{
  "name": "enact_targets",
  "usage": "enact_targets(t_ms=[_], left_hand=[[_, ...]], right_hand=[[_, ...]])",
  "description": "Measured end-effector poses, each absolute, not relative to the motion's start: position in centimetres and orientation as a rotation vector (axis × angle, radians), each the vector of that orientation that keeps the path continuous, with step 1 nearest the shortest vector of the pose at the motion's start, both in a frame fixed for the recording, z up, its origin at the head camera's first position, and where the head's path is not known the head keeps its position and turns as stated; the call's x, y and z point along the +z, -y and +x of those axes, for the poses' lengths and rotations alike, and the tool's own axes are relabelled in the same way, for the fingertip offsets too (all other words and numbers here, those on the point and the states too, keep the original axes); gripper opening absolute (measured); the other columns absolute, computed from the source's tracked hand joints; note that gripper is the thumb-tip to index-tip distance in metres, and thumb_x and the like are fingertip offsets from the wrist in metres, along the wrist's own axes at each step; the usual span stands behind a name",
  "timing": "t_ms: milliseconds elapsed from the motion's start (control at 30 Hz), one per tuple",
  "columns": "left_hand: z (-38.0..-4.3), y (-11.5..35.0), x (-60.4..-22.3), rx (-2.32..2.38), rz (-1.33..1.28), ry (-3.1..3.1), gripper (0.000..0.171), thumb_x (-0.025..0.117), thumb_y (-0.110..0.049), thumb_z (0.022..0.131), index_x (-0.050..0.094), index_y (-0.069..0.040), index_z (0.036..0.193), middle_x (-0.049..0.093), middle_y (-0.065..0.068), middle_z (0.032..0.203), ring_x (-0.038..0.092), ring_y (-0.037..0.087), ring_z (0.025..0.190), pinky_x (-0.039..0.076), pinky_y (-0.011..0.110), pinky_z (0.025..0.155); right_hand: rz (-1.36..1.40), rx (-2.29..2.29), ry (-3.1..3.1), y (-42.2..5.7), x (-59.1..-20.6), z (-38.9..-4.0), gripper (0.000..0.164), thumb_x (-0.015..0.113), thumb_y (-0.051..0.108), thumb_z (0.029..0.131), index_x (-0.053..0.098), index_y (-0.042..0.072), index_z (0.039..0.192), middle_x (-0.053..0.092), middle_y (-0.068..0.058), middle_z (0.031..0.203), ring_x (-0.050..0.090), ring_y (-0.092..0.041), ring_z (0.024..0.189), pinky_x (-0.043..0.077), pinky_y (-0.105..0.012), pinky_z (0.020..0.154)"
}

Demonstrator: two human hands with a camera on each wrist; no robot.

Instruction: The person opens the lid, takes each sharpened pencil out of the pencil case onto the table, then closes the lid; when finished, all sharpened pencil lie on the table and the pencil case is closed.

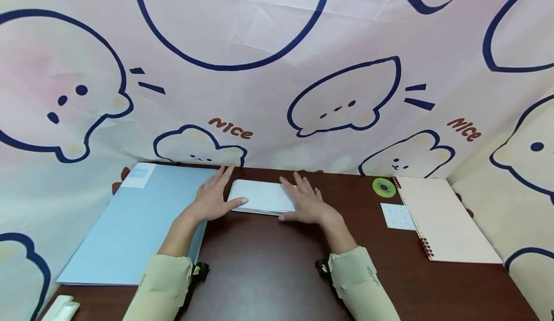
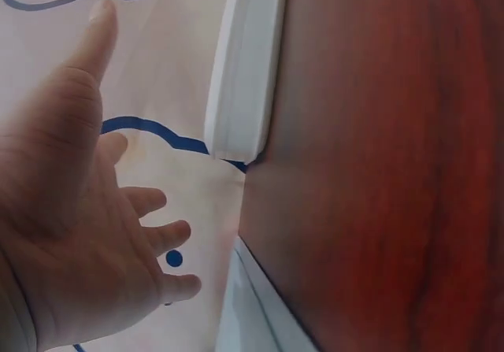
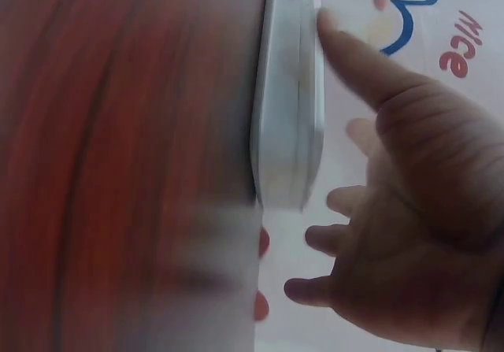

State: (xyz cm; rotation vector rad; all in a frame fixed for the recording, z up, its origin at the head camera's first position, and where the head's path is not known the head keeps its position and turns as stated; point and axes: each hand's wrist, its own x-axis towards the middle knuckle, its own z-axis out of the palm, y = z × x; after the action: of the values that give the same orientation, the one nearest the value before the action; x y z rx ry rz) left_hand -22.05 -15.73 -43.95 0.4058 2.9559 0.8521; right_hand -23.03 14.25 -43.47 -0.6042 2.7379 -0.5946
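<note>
A flat white case with rounded corners (image 1: pixel 261 196) lies near the back of the dark table. Beside its left end is my left hand (image 1: pixel 212 198), fingers spread and straight, thumb reaching over the near left part of the case. My right hand (image 1: pixel 309 203) is at the other end, fingers extended over the right edge. In the left wrist view a gap shows between the left hand (image 2: pixel 87 202) and the case (image 2: pixel 248 68). The right wrist view has the right thumb close to the case's edge (image 3: pixel 290 108); whether it touches, I cannot tell.
Left of the case lies a large light blue folder (image 1: pixel 143 220). On the right are a spiral notebook (image 1: pixel 450 220), a small white card (image 1: pixel 396 216) partly beneath it, and a green round disc (image 1: pixel 384 187). A white packet (image 1: pixel 62 309) is at the lower left. A printed cloth (image 1: pixel 268 95) hangs behind.
</note>
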Motion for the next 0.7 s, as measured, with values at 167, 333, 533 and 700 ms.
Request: enact_targets(t_ms=[167,333,533,700], left_hand=[[-22.1,16.0,-44.6,0.83,0.409,-2.878,0.11,0.074,-0.055,0.087,0.009,-0.012,0.164,0.013,0.026,0.168,0.02,0.051,0.152,0.018,0.079,0.114],[-22.0,16.2,-44.9,0.815,0.421,-2.806,0.105,0.078,-0.048,0.086,0.017,-0.009,0.163,0.025,0.023,0.166,0.024,0.048,0.152,0.017,0.076,0.116],[-22.0,16.6,-45.3,0.769,0.423,-2.783,0.103,0.077,-0.049,0.086,0.021,-0.011,0.163,0.035,0.021,0.162,0.026,0.048,0.15,0.017,0.071,0.119],[-22.3,16.6,-45.4,0.736,0.408,-2.807,0.103,0.078,-0.049,0.085,0.022,-0.011,0.162,0.036,0.021,0.162,0.025,0.045,0.152,0.017,0.07,0.12]], right_hand=[[-0.628,-0.543,-2.731,-13.4,-43.8,-23.3,0.096,0.079,0.038,0.088,0.019,0.029,0.164,0.012,-0.005,0.172,0.008,-0.039,0.159,0.013,-0.065,0.124],[-0.656,-0.57,-2.723,-13.8,-43.9,-23.6,0.091,0.08,0.032,0.088,0.027,0.024,0.162,0.02,-0.007,0.171,0.012,-0.038,0.158,0.022,-0.056,0.126],[-0.679,-0.555,-2.734,-14.1,-44.2,-23.9,0.089,0.08,0.03,0.087,0.031,0.027,0.161,0.026,-0.005,0.169,0.016,-0.034,0.158,0.024,-0.054,0.125],[-0.702,-0.551,-2.741,-13.8,-44.0,-23.9,0.088,0.081,0.03,0.086,0.033,0.027,0.16,0.029,-0.005,0.168,0.02,-0.033,0.157,0.026,-0.053,0.125]])
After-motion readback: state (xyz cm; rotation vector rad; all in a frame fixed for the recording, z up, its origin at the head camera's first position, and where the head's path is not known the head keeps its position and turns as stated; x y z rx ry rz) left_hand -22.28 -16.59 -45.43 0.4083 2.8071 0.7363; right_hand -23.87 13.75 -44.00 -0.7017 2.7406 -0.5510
